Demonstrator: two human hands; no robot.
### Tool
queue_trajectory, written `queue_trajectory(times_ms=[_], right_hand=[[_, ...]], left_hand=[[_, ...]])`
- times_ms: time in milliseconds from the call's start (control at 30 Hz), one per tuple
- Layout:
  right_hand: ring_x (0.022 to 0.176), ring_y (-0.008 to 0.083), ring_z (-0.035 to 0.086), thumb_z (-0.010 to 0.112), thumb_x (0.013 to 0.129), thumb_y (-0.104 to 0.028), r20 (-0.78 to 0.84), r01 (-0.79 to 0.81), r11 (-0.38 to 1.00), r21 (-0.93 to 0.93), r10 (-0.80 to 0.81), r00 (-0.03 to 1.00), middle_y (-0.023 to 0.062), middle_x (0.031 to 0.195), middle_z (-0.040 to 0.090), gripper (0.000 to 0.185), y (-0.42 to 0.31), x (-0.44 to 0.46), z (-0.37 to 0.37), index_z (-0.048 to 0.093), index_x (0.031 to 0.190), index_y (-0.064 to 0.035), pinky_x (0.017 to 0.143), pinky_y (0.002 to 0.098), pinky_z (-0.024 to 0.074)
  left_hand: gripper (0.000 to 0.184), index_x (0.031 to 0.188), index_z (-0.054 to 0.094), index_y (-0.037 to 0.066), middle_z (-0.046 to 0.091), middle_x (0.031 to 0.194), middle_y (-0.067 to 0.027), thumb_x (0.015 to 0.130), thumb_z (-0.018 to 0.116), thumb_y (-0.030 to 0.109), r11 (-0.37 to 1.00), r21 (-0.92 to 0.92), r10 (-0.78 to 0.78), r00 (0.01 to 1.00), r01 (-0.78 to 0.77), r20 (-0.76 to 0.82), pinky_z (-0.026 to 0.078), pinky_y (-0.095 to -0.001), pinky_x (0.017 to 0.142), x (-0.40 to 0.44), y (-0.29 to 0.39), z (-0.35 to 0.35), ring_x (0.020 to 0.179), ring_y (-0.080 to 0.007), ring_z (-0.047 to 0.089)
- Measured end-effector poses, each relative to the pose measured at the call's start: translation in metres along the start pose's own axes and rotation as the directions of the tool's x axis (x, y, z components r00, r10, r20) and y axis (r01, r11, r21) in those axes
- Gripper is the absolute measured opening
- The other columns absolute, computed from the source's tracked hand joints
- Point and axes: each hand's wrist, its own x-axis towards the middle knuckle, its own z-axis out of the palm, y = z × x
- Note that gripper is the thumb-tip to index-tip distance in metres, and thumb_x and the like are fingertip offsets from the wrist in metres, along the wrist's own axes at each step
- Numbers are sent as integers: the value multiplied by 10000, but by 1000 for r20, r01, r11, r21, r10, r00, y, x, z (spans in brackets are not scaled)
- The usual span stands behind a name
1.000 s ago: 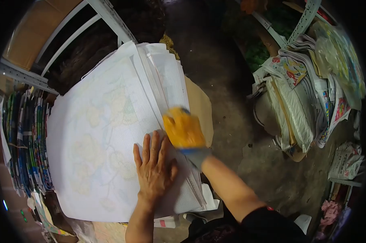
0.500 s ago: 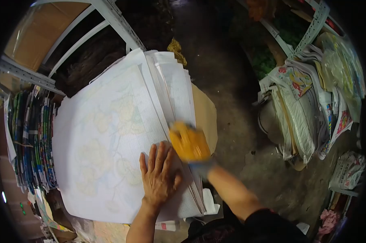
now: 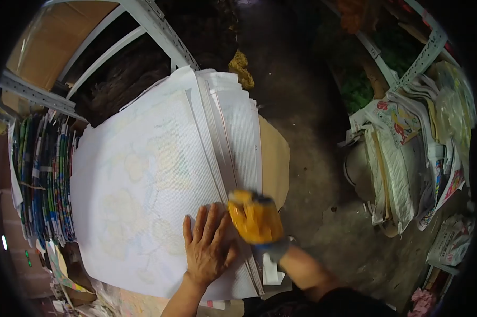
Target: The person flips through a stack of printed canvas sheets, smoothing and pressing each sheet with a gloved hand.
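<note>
A stack of large white sheets (image 3: 138, 185) lies fanned along its right side, with a faint flower pattern showing on the top sheet. My bare left hand (image 3: 209, 245) rests flat on that top sheet near the fanned edges, fingers spread. Just right of it, my right hand (image 3: 255, 217) wears a yellow glove with a blue and grey cuff. Its fingers are curled at the sheet edges, near a small dark object that is blurred; what it holds cannot be made out. A tan sheet (image 3: 274, 164) sticks out under the stack's right side.
Folded colourful bundles (image 3: 45, 179) stand at the left beside a metal rack (image 3: 162, 34). Folded sacks (image 3: 397, 174) hang or lean at the right near another rack. Crumpled yellow material (image 3: 241, 68) lies on the concrete floor (image 3: 323, 174) beyond the stack.
The gloved right hand has moved down along the sheet edges toward me. My left hand stays flat on the stack, and the view has shifted slightly.
</note>
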Motion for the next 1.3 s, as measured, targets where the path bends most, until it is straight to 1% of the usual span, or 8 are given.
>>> queue_trajectory(times_ms=[100, 333, 433, 500, 800, 933, 1233, 1300], right_hand=[[1029, 291, 530, 489, 855, -247, 294, -8, 966, -260, 87, 952, 121, 1100, 563, 290, 37, 83, 41, 548, 1074, -67, 866, 375, 420], [737, 270, 628, 480, 862, -228, -99, 177, 981, -84, -185, 978, 128, 980, 611, 239, 17, 4, 16, 591, 989, -59, 629, 354, 511], [781, 318, 580, 532, 808, -180, 216, 93, 946, -311, -25, 976, 115, 880, 594, 125, 18, 81, 25, 581, 866, -81, 669, 429, 464], [772, 300, 552, 507, 815, -189, -223, 236, 968, -86, -249, 942, 108, 824, 565, 115, 59, 131, 73, 555, 836, -87, 648, 409, 445], [702, 337, 585, 524, 829, -192, 122, 128, 972, -195, -106, 987, 129, 741, 599, 140, 32, 85, 30, 582, 886, -78, 645, 402, 483], [784, 291, 594, 512, 827, -229, -231, 234, 967, -105, -252, 940, 115, 932, 602, 170, 74, 188, 85, 588, 862, -81, 620, 380, 484], [719, 281, 585, 477, 815, -235, 228, 302, 870, -389, -227, 947, 74, 837, 596, 194, 66, 202, 60, 591, 890, -97, 610, 372, 476], [689, 282, 569, 488, 792, -226, -205, 232, 964, -132, -255, 945, 68, 807, 577, 156, 94, 220, 101, 574, 824, -101, 579, 388, 457]], left_hand=[[642, 1321, 408, 103, 321, 1408, -122, 746, 547, 350, 1000, 2, 8, 1000, -8, -2, 85, -511, 1070, 3, -4, 1, 1322, -310, 249], [599, 1304, 419, 94, 328, 1402, -136, 770, 509, 349, 999, -37, 13, 1000, -13, -8, 85, -510, 1070, 1, -3, 0, 1320, -338, 242], [598, 1323, 407, 121, 304, 1419, -116, 785, 516, 361, 999, -32, 0, 1000, -1, -3, 100, -519, 1063, 1, -3, 0, 1319, -303, 254], [598, 1323, 407, 122, 303, 1419, -116, 788, 515, 367, 999, -34, -2, 1000, 2, -5, 101, -522, 1061, 1, -4, 0, 1319, -304, 253], [583, 1317, 410, 126, 320, 1407, -121, 808, 491, 398, 999, -39, -18, 999, 19, 28, 113, -541, 1050, -1, -2, -1, 1313, -305, 258], [564, 1307, 426, 130, 329, 1402, -119, 837, 438, 441, 998, -60, -17, 1000, 17, 2, 109, -534, 1053, 2, -2, -1, 1309, -306, 270], [570, 1280, 459, 133, 360, 1375, -138, 819, 448, 468, 997, -62, -44, 998, 47, 51, 103, -557, 1047, 2, -1, -1, 1294, -325, 280], [573, 1270, 471, 135, 364, 1373, -134, 811, 475, 478, 998, -44, -35, 998, 38, 59, 90, -559, 1049, 0, -2, 0, 1291, -322, 285]])
